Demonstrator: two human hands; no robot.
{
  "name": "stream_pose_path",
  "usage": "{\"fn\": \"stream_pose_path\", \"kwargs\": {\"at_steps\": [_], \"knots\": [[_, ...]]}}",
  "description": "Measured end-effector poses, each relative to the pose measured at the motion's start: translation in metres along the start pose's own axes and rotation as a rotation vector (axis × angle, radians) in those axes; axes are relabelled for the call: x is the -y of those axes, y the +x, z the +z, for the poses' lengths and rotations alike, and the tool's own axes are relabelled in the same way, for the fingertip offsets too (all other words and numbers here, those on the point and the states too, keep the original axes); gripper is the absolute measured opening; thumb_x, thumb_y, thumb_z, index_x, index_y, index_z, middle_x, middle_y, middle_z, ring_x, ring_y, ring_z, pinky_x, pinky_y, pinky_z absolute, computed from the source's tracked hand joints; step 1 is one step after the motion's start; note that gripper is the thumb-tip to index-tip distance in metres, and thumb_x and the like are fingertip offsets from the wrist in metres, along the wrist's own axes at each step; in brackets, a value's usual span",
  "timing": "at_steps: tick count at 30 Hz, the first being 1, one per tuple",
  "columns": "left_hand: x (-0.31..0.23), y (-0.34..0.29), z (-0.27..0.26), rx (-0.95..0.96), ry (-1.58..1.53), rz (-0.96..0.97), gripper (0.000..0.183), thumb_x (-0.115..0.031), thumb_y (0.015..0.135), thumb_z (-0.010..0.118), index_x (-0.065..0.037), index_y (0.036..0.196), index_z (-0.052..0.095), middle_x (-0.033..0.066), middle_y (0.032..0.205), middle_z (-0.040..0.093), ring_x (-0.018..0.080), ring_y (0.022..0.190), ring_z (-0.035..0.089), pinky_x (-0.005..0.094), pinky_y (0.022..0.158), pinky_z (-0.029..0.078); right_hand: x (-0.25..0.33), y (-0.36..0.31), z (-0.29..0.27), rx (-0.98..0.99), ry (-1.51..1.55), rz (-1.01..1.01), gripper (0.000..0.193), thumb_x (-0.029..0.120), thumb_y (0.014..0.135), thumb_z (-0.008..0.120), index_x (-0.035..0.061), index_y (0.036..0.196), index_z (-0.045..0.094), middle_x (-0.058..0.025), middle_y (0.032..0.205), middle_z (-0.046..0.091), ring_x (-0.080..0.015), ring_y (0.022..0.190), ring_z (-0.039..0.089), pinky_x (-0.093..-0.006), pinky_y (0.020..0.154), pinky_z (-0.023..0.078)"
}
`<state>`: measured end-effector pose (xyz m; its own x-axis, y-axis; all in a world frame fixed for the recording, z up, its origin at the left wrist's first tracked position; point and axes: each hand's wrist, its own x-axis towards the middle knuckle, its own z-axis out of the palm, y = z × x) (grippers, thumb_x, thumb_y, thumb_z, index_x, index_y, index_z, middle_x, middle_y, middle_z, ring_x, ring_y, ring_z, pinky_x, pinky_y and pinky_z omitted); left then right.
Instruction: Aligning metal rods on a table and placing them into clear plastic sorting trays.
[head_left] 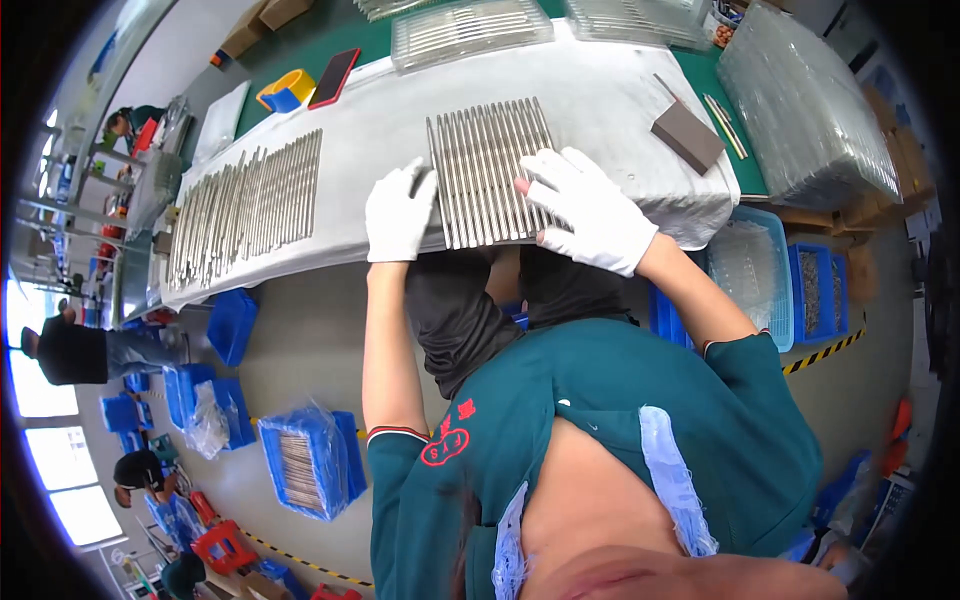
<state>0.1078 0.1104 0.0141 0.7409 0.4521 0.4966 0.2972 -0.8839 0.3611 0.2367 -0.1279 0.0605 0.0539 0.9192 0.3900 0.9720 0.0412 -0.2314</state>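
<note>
Slim silvery metal rods (490, 170) lie side by side in an even row on the white-covered table, right in front of me. My left hand (400, 212), in a white glove, rests along the row's left edge with its fingers stretched out. My right hand (592, 212) wears a similar glove, bare at some fingertips. It lies over the row's right edge, fingers apart and touching the outermost rods, partly hiding them. Neither hand lifts a rod. Farther left is a second, less even group of metal rods (250, 205).
Clear plastic trays (470, 35) of rods stand at the back. A grey-brown block (688, 137) lies right, near stacked clear trays (800, 110). A red-edged phone (335, 78) and a yellow-and-blue tape roll (287, 90) sit back left. Blue bins (312, 460) stand on the floor.
</note>
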Motion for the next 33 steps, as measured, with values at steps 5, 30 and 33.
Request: {"fn": "stream_pose_path", "kwargs": {"at_steps": [5, 30, 33], "knots": [[-0.032, 0.005, 0.005, 0.040, 0.062, 0.005, 0.038, -0.034, 0.079, 0.059, 0.000, 0.095, 0.064, 0.0161, 0.082, 0.063, 0.0307, 0.079, 0.060, 0.0377, 0.073, 0.047, -0.009, -0.006, 0.018, 0.113, -0.179, 0.071, 0.054, 0.033, 0.078, 0.056, 0.0018, 0.121, 0.048, -0.0179, 0.128, 0.042, -0.0339, 0.120, 0.036, -0.0433, 0.103, 0.026], [0.024, -0.185, 0.017, 0.039, 0.254, -0.562, 0.041, -0.032, 0.078, 0.062, -0.005, 0.109, 0.059, 0.0175, 0.110, 0.057, 0.0315, 0.105, 0.052, 0.0390, 0.089, 0.042, -0.019, -0.061, 0.085, 0.885, 0.314, 0.965, 0.052, 0.050, 0.086, 0.039, 0.0047, 0.079, 0.064, -0.0050, 0.063, 0.064, -0.0168, 0.057, 0.062, -0.0308, 0.061, 0.048], [0.032, -0.161, 0.025, 0.099, 0.236, -0.646, 0.038, -0.031, 0.079, 0.061, -0.005, 0.106, 0.059, 0.0176, 0.103, 0.058, 0.0322, 0.100, 0.054, 0.0399, 0.085, 0.044, -0.030, -0.057, 0.094, 0.850, 0.272, 0.934, 0.054, 0.051, 0.086, 0.040, 0.0054, 0.070, 0.063, -0.0050, 0.059, 0.062, -0.0179, 0.053, 0.060, -0.0316, 0.059, 0.047]]}}
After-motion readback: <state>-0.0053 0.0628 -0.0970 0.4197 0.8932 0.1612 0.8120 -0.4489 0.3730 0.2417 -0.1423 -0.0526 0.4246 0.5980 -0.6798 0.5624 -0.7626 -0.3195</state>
